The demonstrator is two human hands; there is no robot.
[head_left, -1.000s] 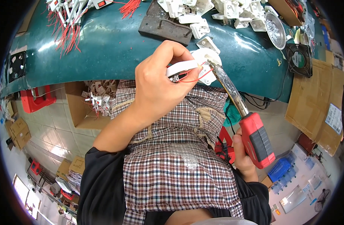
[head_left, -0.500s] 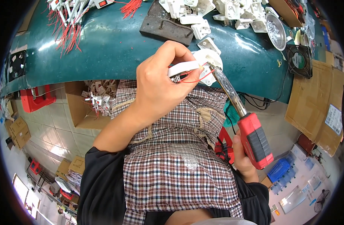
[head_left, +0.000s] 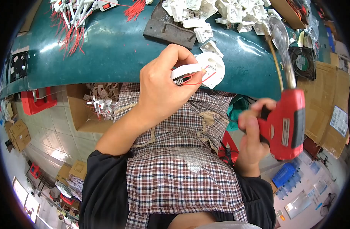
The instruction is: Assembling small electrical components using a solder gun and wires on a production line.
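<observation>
My left hand [head_left: 161, 78] is closed on a white plastic housing [head_left: 186, 70] with metal contacts and thin red wires [head_left: 196, 83]. One wire runs over a round white plastic piece [head_left: 217, 77] just beyond my fingertips; whether my fingers touch that piece, I cannot tell. My right hand [head_left: 255, 131] is wrapped round the handle of a red and black soldering gun [head_left: 285, 126]. Its long metal shaft points up to the metal dish [head_left: 278, 32] at the bench's far right, and the tip is smeared by motion.
White plastic housings [head_left: 236, 13] are heaped at the back, beside a dark metal block [head_left: 169, 32]. Switches with red wires [head_left: 73, 23] lie at the far left. A black fan [head_left: 303, 63] stands at right; an open carton of parts [head_left: 77, 110] is under the bench.
The soldering gun has swung right and away from the round white piece, its tip now by the metal dish. My left hand has hardly moved.
</observation>
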